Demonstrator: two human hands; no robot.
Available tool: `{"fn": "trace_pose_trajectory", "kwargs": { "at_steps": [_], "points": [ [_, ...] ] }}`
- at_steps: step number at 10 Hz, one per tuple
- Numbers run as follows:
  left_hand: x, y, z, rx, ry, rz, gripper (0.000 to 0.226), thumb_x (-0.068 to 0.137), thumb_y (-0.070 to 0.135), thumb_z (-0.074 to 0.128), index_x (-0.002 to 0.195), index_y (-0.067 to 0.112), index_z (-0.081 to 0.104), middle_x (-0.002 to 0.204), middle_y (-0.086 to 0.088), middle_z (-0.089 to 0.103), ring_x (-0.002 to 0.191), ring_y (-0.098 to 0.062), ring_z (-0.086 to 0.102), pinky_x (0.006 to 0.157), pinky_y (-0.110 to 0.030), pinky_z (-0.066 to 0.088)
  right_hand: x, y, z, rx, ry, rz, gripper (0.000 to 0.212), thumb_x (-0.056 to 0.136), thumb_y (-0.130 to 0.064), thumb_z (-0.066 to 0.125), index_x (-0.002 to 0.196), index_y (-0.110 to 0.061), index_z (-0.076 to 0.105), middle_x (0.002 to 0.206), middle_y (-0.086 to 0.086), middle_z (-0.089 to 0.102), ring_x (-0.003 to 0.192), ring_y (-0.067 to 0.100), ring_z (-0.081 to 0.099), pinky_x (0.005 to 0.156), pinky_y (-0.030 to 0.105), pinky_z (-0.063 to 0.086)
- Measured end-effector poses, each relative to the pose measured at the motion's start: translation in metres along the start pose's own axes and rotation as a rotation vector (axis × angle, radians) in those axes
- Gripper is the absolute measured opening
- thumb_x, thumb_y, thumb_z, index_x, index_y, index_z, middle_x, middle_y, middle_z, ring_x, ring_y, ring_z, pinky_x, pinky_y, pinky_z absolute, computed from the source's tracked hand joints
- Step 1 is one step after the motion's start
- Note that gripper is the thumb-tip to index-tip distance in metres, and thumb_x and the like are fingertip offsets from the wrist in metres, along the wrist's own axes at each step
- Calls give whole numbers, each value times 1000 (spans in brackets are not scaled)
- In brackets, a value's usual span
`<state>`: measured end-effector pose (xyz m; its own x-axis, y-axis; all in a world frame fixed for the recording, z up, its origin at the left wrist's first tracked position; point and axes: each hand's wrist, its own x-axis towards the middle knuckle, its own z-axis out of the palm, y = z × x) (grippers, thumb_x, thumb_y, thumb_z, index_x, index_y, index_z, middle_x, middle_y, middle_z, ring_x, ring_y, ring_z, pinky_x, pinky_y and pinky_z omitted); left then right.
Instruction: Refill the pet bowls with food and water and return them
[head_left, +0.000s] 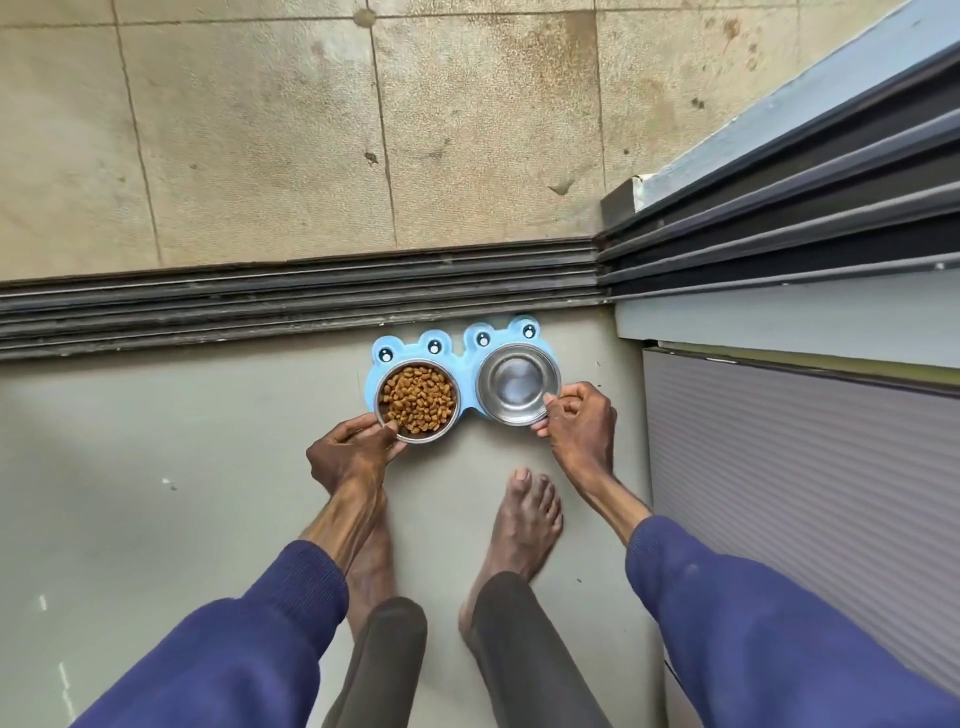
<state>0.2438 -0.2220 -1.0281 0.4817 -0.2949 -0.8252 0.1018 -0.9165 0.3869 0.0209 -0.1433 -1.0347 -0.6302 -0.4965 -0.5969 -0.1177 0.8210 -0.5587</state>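
Presently, entries run from largest thing to smallest, all placed relative to the stand.
Floor (182, 467): smooth grey surface under the stand; beyond the track, stained tiles.
Door track (311, 301): dark ridged rails just behind the stand; stand parked against them, probably to keep it out of the walkway.
Stand (470, 340): pale blue moulded plastic, frog-eye bumps along the back edge, two round seats.
Food bowl (418, 400): polished steel, left seat, heaped with brown kibble; near rim appears raised off the seat, so judged mid-seating.
Water bowl (518, 384): steel, right seat; shiny inside, water level cannot be told.
Left hand (350, 449): pinching the food bowl's near rim.
Right hand (579, 415): closed on the water bowl's near rim, steadying it level.
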Motion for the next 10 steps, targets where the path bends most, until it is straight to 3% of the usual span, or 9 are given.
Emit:
{"fn": "trace_pose_trajectory", "kwargs": {
  "at_steps": [1, 2, 3, 5, 6, 8, 9, 10],
  "points": [
    [2, -2, 4, 12, 19, 7, 26, 71, -13, 84, 93, -8, 71, 85, -21, 75, 76, -33, 76, 54, -29, 63, 4, -1, 2, -36, -16, 16, 9, 95, -9, 69, 93, -5, 61, 73, 9, 74, 55, 15, 73, 56, 40, 62],
    [1, -4, 11, 55, 42, 44, 24, 72, -14, 84, 82, 2, 69, 79, -15, 72, 77, -31, 74, 51, -27, 62, 7, -3, 4, -85, -27, 8, 8, 94, -8, 68, 92, -8, 60, 72, 12, 74, 55, 12, 72, 49, 17, 52],
    [0, -5, 17, 91, 71, 73, 25, 71, -13, 83, 83, 3, 69, 82, -15, 71, 78, -33, 74, 50, -26, 61, 8, -4, 2, -147, -50, -37, 11, 94, -10, 66, 93, -14, 56, 68, 7, 73, 61, 17, 73, 58, 27, 56],
    [2, -8, 17, 84, 94, 112, 48, 64, -13, 88, 97, 7, 59, 87, -14, 69, 81, -34, 75, 52, -28, 61, 14, -12, -4, -286, -138, -76, 25, 95, -12, 61, 114, -11, 45, 83, 12, 68, 75, 33, 70, 69, 49, 58],
    [5, -6, 16, 91, 81, 77, 49, 64, -13, 88, 100, 5, 59, 97, -22, 71, 84, -38, 76, 62, -34, 62, 14, -17, -5, -366, -131, -90, 24, 94, -15, 60, 112, -12, 44, 83, 14, 69, 74, 34, 67, 66, 44, 55],
    [4, -5, 10, 55, 57, 42, 63, 66, -9, 90, 116, 5, 55, 97, -21, 74, 66, -28, 73, 52, -28, 61, 9, -26, -9, -370, -168, -81, 26, 95, -12, 58, 115, -7, 42, 87, 21, 69, 77, 37, 65, 64, 39, 49],
    [1, -7, 2, 46, 40, 34, 60, 70, -7, 88, 119, 5, 56, 101, -18, 74, 73, -32, 76, 49, -25, 60, 3, -27, -13, -355, -178, -102, 28, 94, -7, 56, 118, -6, 41, 87, 22, 68, 80, 38, 64, 70, 42, 50],
    [-17, -4, -13, 77, -11, 46, 52, 79, -3, 83, 122, 6, 56, 106, -20, 73, 81, -31, 76, 59, -30, 64, -14, -33, -26, -340, -153, -82, 28, 96, -10, 54, 121, -9, 41, 85, 18, 69, 80, 36, 65, 73, 46, 53]
  ]
}}
